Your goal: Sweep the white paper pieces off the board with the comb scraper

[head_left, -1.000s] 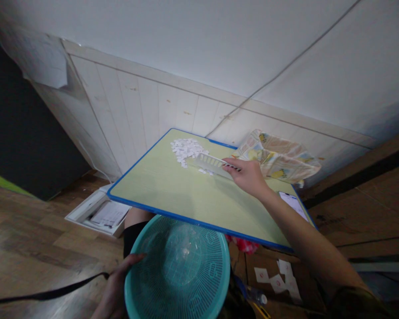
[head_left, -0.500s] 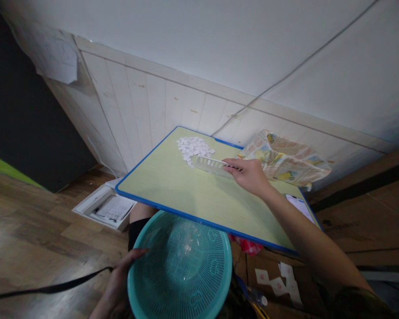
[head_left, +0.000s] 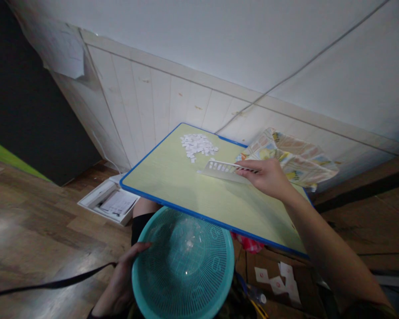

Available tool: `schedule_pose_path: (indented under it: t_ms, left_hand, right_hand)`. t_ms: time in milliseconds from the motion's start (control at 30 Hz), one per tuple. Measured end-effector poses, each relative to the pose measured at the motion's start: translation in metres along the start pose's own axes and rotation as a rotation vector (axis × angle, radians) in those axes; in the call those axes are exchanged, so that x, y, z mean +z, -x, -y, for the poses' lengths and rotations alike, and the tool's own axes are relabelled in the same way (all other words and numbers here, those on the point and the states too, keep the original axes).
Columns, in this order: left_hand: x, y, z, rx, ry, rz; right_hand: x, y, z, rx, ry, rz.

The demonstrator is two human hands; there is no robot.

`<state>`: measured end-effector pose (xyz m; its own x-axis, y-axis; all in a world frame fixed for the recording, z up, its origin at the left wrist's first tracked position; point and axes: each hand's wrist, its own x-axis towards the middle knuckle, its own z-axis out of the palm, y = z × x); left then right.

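My left hand (head_left: 129,261) is closed on the left rim of a teal plastic basket (head_left: 182,301), thumb over the edge. The basket stands below the table's front edge, its bottom looking bare. My right hand (head_left: 265,176) grips a thin white slotted plastic scraper (head_left: 219,173) above the yellow-green table (head_left: 159,173), one edge at or close to the surface. Beyond its left end lies a pile of small white pieces (head_left: 198,144), like paper scraps. A few white bits show by the scraper; I cannot tell how many are behind it.
A patterned cloth container (head_left: 292,153) sits at the table's back right, by the wall. On the floor at left is a white box (head_left: 109,201) with papers. White cards (head_left: 278,285) and a clear bottle (head_left: 256,294) lie below the table at right.
My right hand has drawn the scraper to the right and slightly nearer, away from the pile. My left hand still holds the basket. The view has shifted slightly.
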<state>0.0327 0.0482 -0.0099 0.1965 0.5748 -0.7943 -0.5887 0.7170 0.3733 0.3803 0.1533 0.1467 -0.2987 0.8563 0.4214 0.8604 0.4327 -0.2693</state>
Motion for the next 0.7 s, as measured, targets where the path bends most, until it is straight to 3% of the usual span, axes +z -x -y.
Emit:
schedule_pose_path:
  t_ms: [500, 700]
  left_hand:
    - [0.0002, 0.0004, -0.0013, -0.011, -0.027, -0.007]
    - [0.0021, 0.0036, -0.0012, 0.016, -0.027, 0.023]
  right_hand:
    - [0.0002, 0.0015, -0.0015, 0.043, -0.106, -0.031]
    - [-0.0034, 0.0045, -0.0007, -0.002, -0.142, 0.051]
